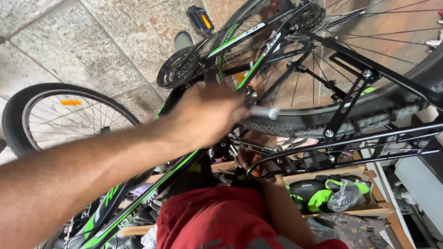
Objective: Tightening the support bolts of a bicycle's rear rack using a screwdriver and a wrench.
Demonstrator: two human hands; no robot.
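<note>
One black-and-green bicycle frame (152,184) lies upside down across the view, with two wheels in sight: the front wheel (27,110) at the left, bearing one orange reflector (70,103), and the knobby rear tyre (295,123) at the right, under a black rear rack (350,143). One chainring (177,70) and one pedal (201,19) with an orange reflector show near the top, and one cluster of sprockets (308,17) sits at the rear hub. The left hand (207,115) reaches across from the left, its fingers curled together around a small tool with a pale, whitish tip (265,112); that tip pokes out just beside the rear tyre, near the brake (251,94) on the frame. The grip is blurred, so how tightly the fingers press cannot be told. The right hand (251,159) is lower, mostly hidden behind the rack's rails; its fingers seem bent around something near the tyre, but whether they pinch it cannot be told. Below lie a wooden shelf (369,211) holding one black-and-green item (318,193) and one clear plastic bag (344,196), and the person's red garment (217,216).
</note>
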